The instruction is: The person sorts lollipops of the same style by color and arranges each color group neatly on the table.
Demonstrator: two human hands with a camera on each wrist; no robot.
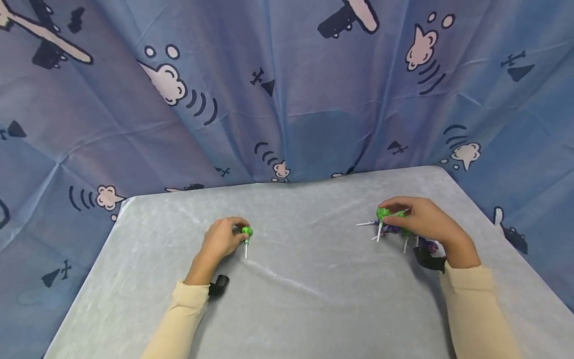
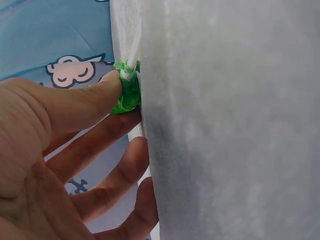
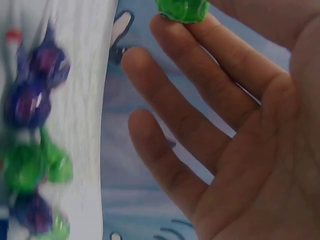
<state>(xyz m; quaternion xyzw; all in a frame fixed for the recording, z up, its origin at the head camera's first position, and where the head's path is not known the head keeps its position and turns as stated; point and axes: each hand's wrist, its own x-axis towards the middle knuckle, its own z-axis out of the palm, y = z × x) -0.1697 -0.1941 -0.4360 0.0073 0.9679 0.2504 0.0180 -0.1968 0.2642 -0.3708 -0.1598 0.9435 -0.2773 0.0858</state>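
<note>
My left hand point(image 1: 222, 237) pinches a green-wrapped lollipop point(image 1: 246, 231) between thumb and fingers, low at the left of the table, its white stick pointing toward me. In the left wrist view the thumb presses on the green wrapper point(image 2: 129, 92). Over at the right, my right hand point(image 1: 417, 218) holds another green lollipop point(image 1: 382, 213) by its candy head, stick hanging down. Below and behind that hand lies a pile of purple and green lollipops, partly hidden by it; the right wrist view shows a purple lollipop point(image 3: 28, 106) and a green one point(image 3: 24, 167) there.
A pale grey cloth covers the table point(image 1: 291, 309). A blue patterned curtain point(image 1: 309, 89) hangs behind it and along both sides. Black wrist cameras, such as the left one point(image 1: 219, 285), sit under both wrists close to the tabletop.
</note>
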